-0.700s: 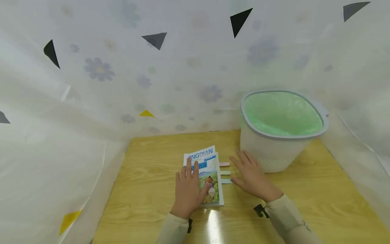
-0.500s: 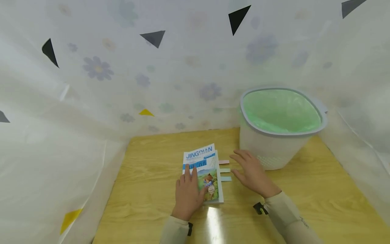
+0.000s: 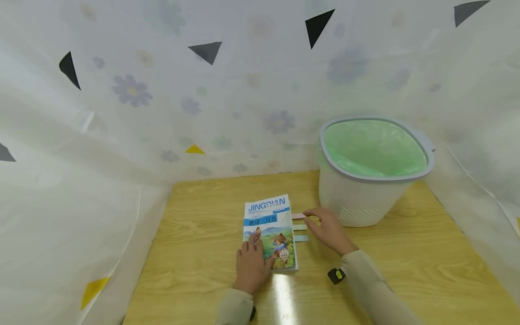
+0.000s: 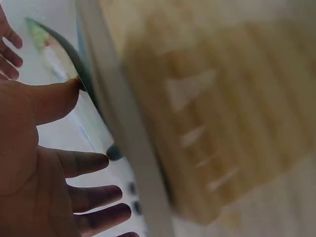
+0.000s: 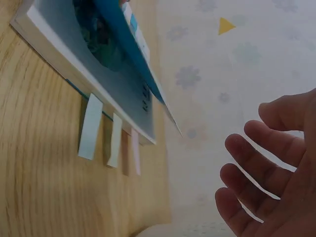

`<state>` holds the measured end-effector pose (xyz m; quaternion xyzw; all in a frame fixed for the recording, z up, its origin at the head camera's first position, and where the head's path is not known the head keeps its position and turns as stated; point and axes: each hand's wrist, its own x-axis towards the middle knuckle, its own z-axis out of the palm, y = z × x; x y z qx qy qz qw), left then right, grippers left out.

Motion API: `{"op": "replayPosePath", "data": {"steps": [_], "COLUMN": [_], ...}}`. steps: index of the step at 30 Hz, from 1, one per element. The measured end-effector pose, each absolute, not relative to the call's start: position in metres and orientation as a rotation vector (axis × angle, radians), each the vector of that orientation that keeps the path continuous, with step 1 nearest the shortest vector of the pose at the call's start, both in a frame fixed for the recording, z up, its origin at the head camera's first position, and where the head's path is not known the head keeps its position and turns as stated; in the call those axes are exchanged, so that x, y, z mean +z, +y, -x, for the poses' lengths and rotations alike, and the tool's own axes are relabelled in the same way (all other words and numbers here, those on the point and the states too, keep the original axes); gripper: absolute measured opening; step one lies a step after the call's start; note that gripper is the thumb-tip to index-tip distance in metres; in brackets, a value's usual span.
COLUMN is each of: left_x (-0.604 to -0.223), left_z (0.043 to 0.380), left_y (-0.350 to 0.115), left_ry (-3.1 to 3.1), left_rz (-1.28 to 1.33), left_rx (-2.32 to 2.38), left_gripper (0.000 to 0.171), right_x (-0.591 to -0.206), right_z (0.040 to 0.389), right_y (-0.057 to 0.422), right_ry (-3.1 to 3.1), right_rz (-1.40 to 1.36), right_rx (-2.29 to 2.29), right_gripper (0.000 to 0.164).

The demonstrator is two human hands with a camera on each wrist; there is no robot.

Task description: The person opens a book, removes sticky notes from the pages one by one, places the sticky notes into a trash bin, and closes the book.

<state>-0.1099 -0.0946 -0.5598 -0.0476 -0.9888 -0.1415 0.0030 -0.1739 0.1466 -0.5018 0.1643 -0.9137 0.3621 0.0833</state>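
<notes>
A paperback book (image 3: 266,230) with a blue-and-white cover lies on the table in the head view. Pink (image 3: 298,216), pale green (image 3: 299,227) and light blue (image 3: 301,238) paper tabs stick out from its right side. My left hand (image 3: 252,266) rests on the cover's lower left, fingers spread. In the left wrist view its thumb (image 4: 59,98) touches the cover's edge. My right hand (image 3: 331,232) is beside the pink tab, fingertips right at its outer end. The right wrist view shows its fingers (image 5: 252,163) loosely bent with nothing between them, and the front cover (image 5: 131,54) raised from the pages.
A white basket (image 3: 357,203) with a grey rim and green liner stands behind my right hand. The wooden table (image 3: 195,225) ends at translucent flower-print sheeting (image 3: 227,104) at the back and sides. Black, grey and yellow triangles mark the sheeting.
My left hand has slid down the cover towards the lower edge, baring more of the title. The right hand has moved slightly towards the pink tab, its fingers more bent.
</notes>
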Motion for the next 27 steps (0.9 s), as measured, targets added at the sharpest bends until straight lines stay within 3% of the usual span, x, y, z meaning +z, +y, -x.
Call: {"op": "replayPosePath", "data": {"steps": [7,14,27], "left_x": [-0.56,-0.558,-0.555], "left_z": [0.11,0.115,0.111], "left_y": [-0.088,-0.081,-0.074], "left_ry": [-3.125,-3.161,-3.192], "left_rz": [0.125,0.091,0.096], "left_rx": [-0.303,-0.311,-0.174], "left_gripper": [0.07,0.073,0.07], "right_x": [-0.531,-0.552,-0.56], "right_z": [0.205,0.229,0.231], "right_y": [0.127,0.11,0.102], "right_ry": [-2.892,-3.057,-3.11], "right_rz": [-0.18,-0.019,0.073], "right_rx": [1.253,1.014,1.098], "right_gripper": [0.028,0.033,0.028]}}
